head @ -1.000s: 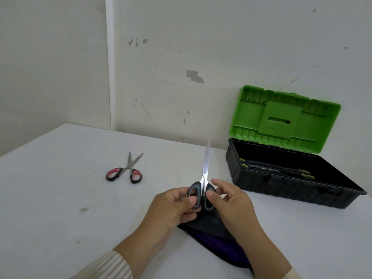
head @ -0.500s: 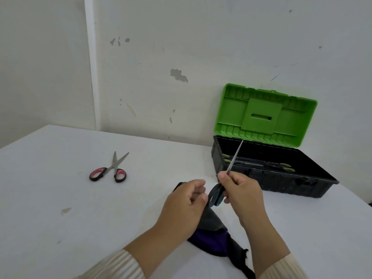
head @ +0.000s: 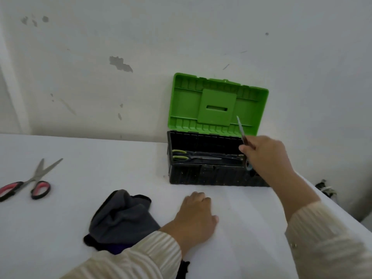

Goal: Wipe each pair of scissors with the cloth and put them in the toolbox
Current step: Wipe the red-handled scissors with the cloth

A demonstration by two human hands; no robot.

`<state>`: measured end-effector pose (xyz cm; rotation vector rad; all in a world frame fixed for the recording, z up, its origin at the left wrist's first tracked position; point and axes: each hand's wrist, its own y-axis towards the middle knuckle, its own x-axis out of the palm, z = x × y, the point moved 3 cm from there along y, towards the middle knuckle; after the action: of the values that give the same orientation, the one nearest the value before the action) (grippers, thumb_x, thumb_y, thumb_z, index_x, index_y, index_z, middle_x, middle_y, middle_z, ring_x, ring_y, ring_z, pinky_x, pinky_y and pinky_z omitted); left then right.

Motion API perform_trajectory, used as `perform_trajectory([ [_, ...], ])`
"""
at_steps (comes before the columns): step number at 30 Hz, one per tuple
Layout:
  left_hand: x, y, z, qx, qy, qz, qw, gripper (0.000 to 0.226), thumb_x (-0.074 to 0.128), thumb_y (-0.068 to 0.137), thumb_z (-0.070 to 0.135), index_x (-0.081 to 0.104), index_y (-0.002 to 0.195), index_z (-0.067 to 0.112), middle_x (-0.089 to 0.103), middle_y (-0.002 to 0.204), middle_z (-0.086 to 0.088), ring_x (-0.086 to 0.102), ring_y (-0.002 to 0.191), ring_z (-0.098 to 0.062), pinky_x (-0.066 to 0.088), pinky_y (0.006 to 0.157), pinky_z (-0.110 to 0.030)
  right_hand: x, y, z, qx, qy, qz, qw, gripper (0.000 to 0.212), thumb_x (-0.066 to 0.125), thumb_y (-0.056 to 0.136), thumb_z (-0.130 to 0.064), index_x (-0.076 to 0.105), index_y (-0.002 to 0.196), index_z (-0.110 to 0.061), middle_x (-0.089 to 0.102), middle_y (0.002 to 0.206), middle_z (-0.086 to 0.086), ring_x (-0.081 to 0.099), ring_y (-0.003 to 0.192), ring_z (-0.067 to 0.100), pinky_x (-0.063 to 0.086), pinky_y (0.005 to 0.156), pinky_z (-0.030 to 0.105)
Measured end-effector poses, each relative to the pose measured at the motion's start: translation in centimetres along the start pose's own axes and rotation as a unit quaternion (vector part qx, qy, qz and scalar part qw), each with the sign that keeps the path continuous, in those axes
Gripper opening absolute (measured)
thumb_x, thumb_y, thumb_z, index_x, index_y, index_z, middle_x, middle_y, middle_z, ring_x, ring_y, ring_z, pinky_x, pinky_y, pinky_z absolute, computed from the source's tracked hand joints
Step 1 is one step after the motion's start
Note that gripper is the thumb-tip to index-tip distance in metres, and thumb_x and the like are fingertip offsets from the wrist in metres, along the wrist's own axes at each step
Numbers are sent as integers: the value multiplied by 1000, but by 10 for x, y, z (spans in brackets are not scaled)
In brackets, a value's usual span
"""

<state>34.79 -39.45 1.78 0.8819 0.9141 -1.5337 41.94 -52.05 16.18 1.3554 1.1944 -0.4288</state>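
Red scissors (head: 24, 184): lie flat at the far left of the table (head: 100, 158), blades partly open and pointing up-right; one handle loop is cut by the frame edge. Well apart from both hands, nearer the left; by the look of it not yet wiped.
Cloth (head: 122, 216): a dark crumpled heap near the front edge, just left of the left wrist; the sleeve hides its near end. No hand is on it.
Left hand (head: 196, 218): rests on the table, fingers loosely curled, holding nothing.
Toolbox (head: 209, 176): black tray against the wall, green lid (head: 219, 105) standing open. Inside, green-handled scissors (head: 193, 157) lie lengthwise, handles at the left; how many pairs is hard to tell in the dark tray.
Held scissors (head: 240, 129): blades closed, long axis near upright, tip against the lid; the handles sit in the palm and are mostly hidden.
Right hand (head: 265, 158): fingers closed around the held scissors, over the tray's right end.
Key relation: the tray floor lies straight below the right hand, but the scissors stand across the tray's length. I judge they need tipping leftward to lie alongside the pair within.
Blur: right hand and blade are smeared, so the exact grip is unclear.
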Motion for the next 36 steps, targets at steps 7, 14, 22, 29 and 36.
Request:
perform_trajectory([
  [7, 16, 17, -8, 14, 59, 94, 994, 59, 28, 98, 44, 21, 149, 17, 18, 159, 0, 12, 146, -17, 5, 122, -33, 69, 85, 60, -56, -206, -232, 949, 14, 59, 84, -23, 68, 92, -16, 63, 79, 7, 61, 79, 25, 48, 68, 29],
  [14, 24, 23, -9, 10, 82, 101, 992, 58, 24, 98, 45, 17, 150, 19, 15, 159, 2, 8, 147, -15, 1, 122, -32, 154, 108, 114, -22, -258, -348, 901, 18, 58, 80, -16, 66, 92, -6, 68, 100, 13, 63, 93, 30, 47, 75, 31],
  [22, 21, 23, -7, 12, 79, 104, 991, 64, 16, 91, 48, 25, 147, 17, 23, 156, 0, 15, 145, -17, 5, 120, -32, 111, 97, 90, -16, -114, -216, 970, 24, 56, 85, -14, 69, 105, -13, 68, 114, 3, 62, 99, 23, 47, 87, 28],
  [29, -14, 21, -17, -90, -245, 37, 965, 44, 46, 93, 12, 48, 136, 17, 45, 145, -5, 45, 130, -23, 33, 104, -23, 63, 14, -9, 88, 303, -100, 944, 14, 58, 84, -14, 72, 86, -17, 71, 74, 8, 66, 70, 23, 55, 83, 42],
  [36, -118, -67, -94, -142, -295, 314, 891, 41, 37, 83, -8, 69, 94, 15, 69, 113, -5, 61, 108, -20, 44, 91, -26, 86, -75, -124, -21, 306, -201, 930, 23, 59, 81, -6, 68, 73, -25, 58, 63, -12, 57, 69, 15, 53, 74, 33],
])
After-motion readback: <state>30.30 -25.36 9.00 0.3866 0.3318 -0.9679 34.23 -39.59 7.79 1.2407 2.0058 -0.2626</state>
